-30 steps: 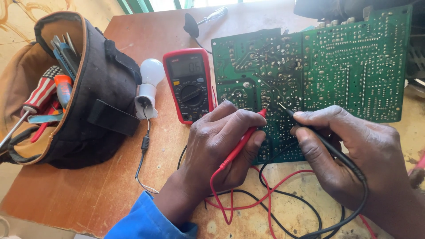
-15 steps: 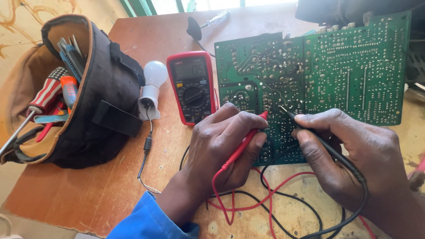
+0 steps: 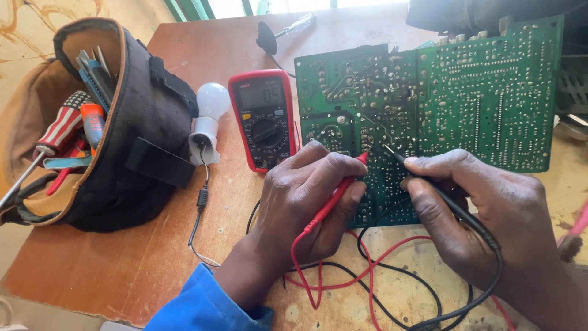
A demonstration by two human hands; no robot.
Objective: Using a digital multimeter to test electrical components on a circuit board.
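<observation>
A large green circuit board (image 3: 465,104) lies solder side up on the wooden table (image 3: 122,263). My left hand (image 3: 303,205) grips a red test probe (image 3: 334,199), its tip touching the board near the lower middle. My right hand (image 3: 484,211) holds a black test probe (image 3: 453,208) like a pen, its tip on the board just right of the red tip. Red and black leads (image 3: 367,276) loop over the table below my hands. A red and black multimeter (image 3: 264,117) lies left of the board, its screen lit.
An open dark tool bag (image 3: 104,129) with screwdrivers and other tools sits at the left. A white bulb in a holder (image 3: 208,119) with a thin cable lies beside the meter. A screwdriver (image 3: 297,26) rests at the far edge. Dark equipment stands at the top right.
Both probe tips stay on the board almost where they were. The view has shifted slightly; my hands have barely moved.
</observation>
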